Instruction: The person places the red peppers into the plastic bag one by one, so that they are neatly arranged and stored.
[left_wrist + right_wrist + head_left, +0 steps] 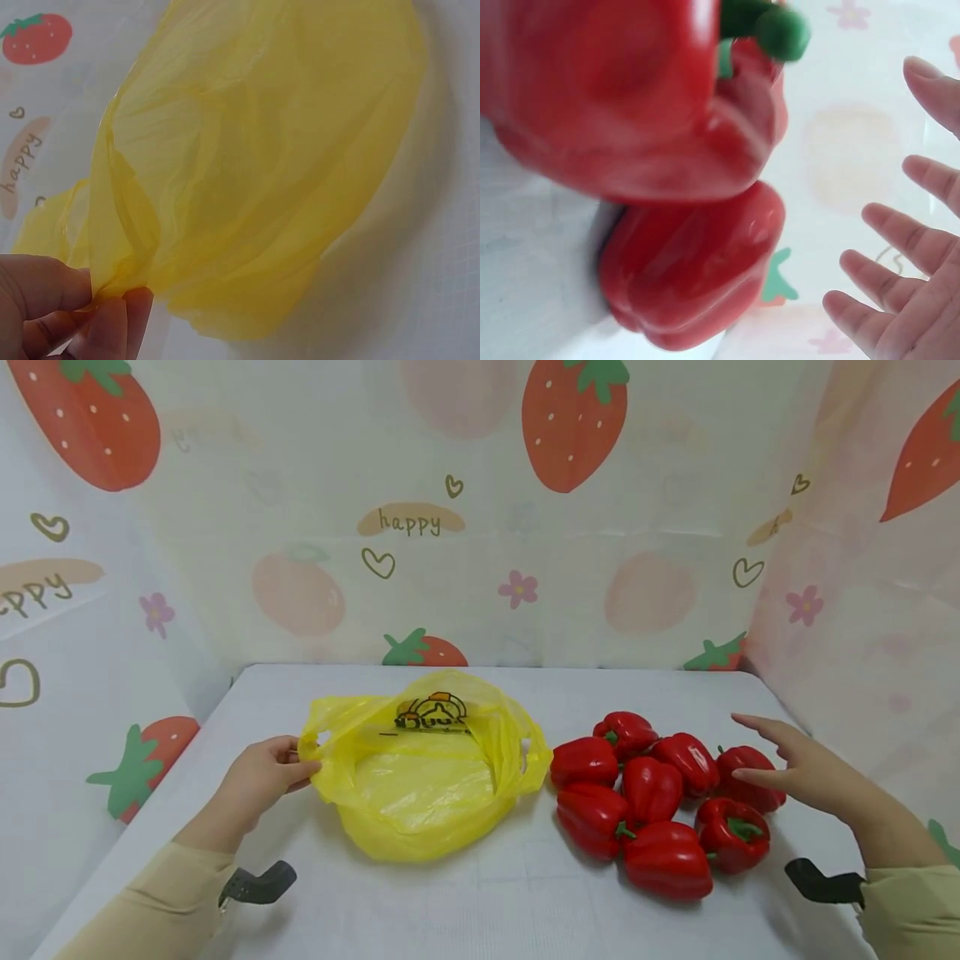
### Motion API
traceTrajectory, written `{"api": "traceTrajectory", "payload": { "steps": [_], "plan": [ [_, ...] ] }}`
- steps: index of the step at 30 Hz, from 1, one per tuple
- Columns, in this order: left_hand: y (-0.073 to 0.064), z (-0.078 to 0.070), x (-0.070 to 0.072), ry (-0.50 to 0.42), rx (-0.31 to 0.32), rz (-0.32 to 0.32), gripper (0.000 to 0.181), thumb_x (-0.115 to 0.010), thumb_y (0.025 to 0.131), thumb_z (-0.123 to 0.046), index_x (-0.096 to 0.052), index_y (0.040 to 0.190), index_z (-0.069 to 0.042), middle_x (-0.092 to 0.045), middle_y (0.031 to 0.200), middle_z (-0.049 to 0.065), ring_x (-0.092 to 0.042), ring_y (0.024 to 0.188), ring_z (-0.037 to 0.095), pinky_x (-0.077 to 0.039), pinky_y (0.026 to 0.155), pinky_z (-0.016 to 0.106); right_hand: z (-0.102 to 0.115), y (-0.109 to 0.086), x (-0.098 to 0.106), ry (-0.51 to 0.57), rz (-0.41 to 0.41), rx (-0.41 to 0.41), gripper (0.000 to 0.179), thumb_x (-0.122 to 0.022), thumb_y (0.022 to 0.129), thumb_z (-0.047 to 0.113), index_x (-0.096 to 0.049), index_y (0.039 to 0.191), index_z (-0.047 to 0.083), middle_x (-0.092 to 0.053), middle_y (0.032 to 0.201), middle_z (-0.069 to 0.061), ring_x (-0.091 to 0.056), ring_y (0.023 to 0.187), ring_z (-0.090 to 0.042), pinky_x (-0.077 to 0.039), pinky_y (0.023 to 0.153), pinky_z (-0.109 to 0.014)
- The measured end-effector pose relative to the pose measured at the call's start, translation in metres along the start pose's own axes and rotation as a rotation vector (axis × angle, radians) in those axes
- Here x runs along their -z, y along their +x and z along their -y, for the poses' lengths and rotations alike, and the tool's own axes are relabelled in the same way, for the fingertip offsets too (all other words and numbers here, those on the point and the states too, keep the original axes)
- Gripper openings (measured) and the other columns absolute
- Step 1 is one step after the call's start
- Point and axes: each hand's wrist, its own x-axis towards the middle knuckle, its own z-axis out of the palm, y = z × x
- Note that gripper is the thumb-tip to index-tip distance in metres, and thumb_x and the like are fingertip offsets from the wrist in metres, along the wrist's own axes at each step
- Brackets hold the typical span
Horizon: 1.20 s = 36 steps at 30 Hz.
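Observation:
A yellow plastic bag (420,810) lies on the table with its mouth spread, a dark printed logo on its inner back side. My left hand (258,781) pinches the bag's left handle edge; in the left wrist view, thumb and fingers grip the gathered yellow film (225,225). Right of the bag sits a cluster of several shiny red bell peppers (652,789) with green stems. My right hand (813,772) hovers at the cluster's right side, fingers spread and holding nothing. The right wrist view has the spread hand (907,285) beside two near peppers (697,262).
A white cloth-covered table (480,910) bears the bag and peppers. Behind and at both sides hang curtains (562,552) printed with strawberries, hearts and flowers. Dark wrist straps or mounts (258,883) stick out from both beige sleeves (157,902).

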Motion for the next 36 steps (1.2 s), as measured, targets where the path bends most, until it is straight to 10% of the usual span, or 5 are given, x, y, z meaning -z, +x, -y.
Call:
{"api": "traceTrajectory", "payload": {
  "steps": [36],
  "plan": [
    [0.002, 0.007, -0.002, -0.038, -0.013, -0.011, 0.051, -0.064, 0.086, -0.030, -0.048, 0.125, -0.001, -0.055, 0.114, 0.016, -0.059, 0.093, 0.020, -0.051, 0.084, 0.034, -0.053, -0.001, -0.023, 0.137, 0.032, -0.180, 0.087, -0.059, 0.085, 0.042, -0.009, 0.145, 0.003, -0.017, 0.139, -0.037, -0.022, 0.118, -0.056, -0.044, 0.077, -0.064]
  ]
}}
